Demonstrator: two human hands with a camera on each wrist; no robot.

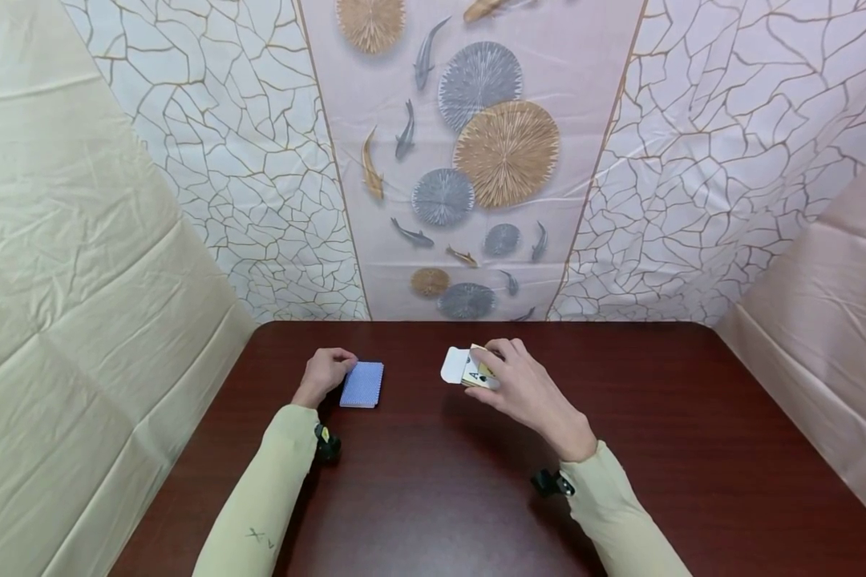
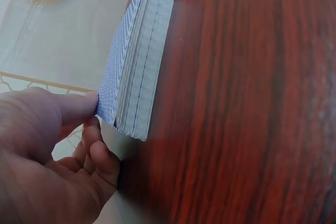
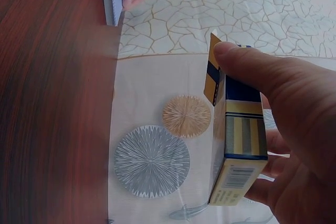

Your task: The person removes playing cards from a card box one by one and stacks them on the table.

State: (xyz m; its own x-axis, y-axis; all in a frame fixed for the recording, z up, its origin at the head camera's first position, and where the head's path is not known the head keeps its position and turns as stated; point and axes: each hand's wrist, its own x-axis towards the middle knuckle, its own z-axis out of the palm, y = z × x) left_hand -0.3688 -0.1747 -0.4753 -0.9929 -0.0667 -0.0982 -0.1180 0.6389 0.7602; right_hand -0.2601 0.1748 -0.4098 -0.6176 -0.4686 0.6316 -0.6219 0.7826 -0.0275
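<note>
The left hand (image 1: 325,373) has its thumb and index finger drawn close together at the far left corner of a deck of cards (image 1: 362,385), pinching that corner, while the other fingers curl in beside the deck's edge. The deck lies flat on the table (image 1: 404,497), its blue patterned back upward and most of it clear of the fingers.

The right hand (image 1: 527,389) grips a card box (image 3: 244,137) above the table, to the right of the deck and well apart from it. The thumb presses along one edge near the open end, and the bent fingers wrap the opposite side, parted by the box's width. The box is navy and gold with a barcode on one end; its flap (image 1: 453,365), white inside, stands open towards the deck. A letter A shows beside the flap.

The table is dark reddish-brown with a wood grain and a soft sheen. Behind it hangs a pale panel (image 1: 584,48) printed with grey and gold discs and fish, flanked by white cloth (image 1: 252,144) with gold crack lines. Creased cream cloth (image 1: 101,240) covers the left side of the space.
</note>
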